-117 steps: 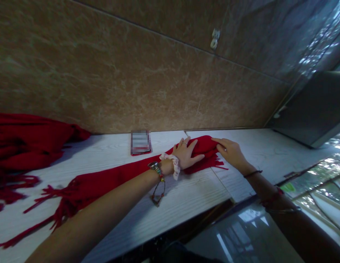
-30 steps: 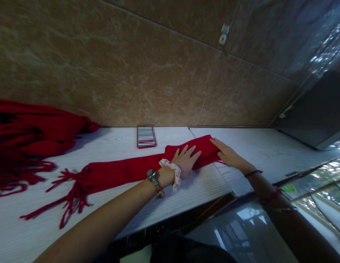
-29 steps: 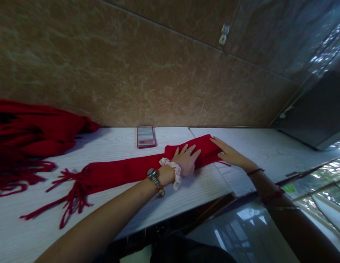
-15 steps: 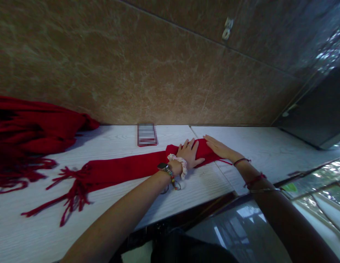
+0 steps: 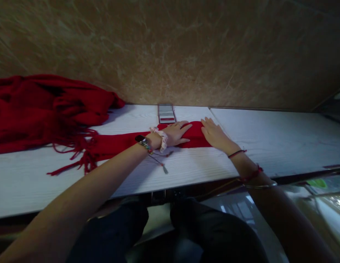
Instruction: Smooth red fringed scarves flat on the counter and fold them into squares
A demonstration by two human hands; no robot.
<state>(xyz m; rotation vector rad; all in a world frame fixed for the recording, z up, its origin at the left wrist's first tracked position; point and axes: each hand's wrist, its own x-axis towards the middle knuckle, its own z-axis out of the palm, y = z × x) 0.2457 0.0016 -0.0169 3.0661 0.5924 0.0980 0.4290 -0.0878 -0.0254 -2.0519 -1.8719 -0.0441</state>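
Observation:
A red scarf [image 5: 117,144] lies lengthwise on the white wood-grained table, with its tasselled end at the left and a folded layer at the right. My left hand [image 5: 174,134] rests flat on the folded part, fingers spread and pointing right. At the scarf's right end, my right hand [image 5: 214,135] presses on the fold with its fingers stretched out. Part of the scarf is hidden under my left hand and forearm. Near the wall, just behind the scarf, sits a small flat box or card [image 5: 167,114], its upper part blurred.
A heaped red fringed cloth [image 5: 49,109] covers the table's back left, its fringe reaching the scarf's tassels. A brown marbled wall [image 5: 172,54] rises behind the white table [image 5: 263,142]. A seam crosses the tabletop near my right hand. My legs are below the front edge.
The camera view has shifted, bringing the heaped cloth further into view. Both hands stay on the scarf's folded right end, and the loose thread beside my right hand no longer shows.

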